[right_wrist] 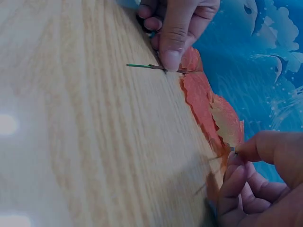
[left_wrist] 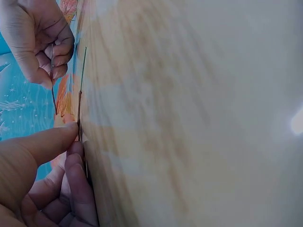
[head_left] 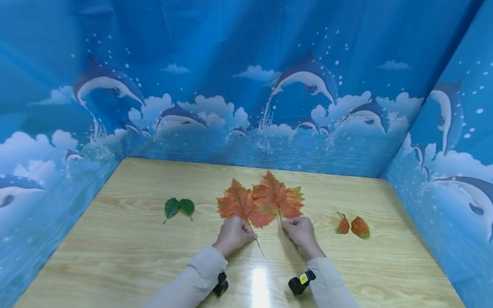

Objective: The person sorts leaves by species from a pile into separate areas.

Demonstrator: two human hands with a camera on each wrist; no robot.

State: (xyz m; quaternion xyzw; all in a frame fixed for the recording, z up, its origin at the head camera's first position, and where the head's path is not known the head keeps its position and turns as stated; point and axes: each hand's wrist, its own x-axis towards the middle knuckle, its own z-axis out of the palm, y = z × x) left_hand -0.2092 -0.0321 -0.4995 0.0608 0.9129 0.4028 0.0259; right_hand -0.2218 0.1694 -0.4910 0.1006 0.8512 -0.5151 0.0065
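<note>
Two orange-red maple leaves lie side by side with overlapping edges in the head view. My left hand point(head_left: 234, 235) pinches the thin stem point(left_wrist: 80, 106) of the left maple leaf point(head_left: 236, 201) between thumb and forefinger; the stem's green tip sticks out past the fingers. My right hand point(head_left: 303, 234) pinches the stem of the right maple leaf point(head_left: 279, 197) close to its base. In the right wrist view, that right hand point(right_wrist: 260, 182) hovers just off the tabletop, and its leaf point(right_wrist: 225, 116) rises beyond the fingertips.
Two small green leaves point(head_left: 171, 208) lie on the wooden table point(head_left: 127, 260) to the left. Two small orange-brown leaves point(head_left: 360, 227) lie to the right. A blue dolphin-print curtain point(head_left: 217, 75) surrounds the table's back and sides.
</note>
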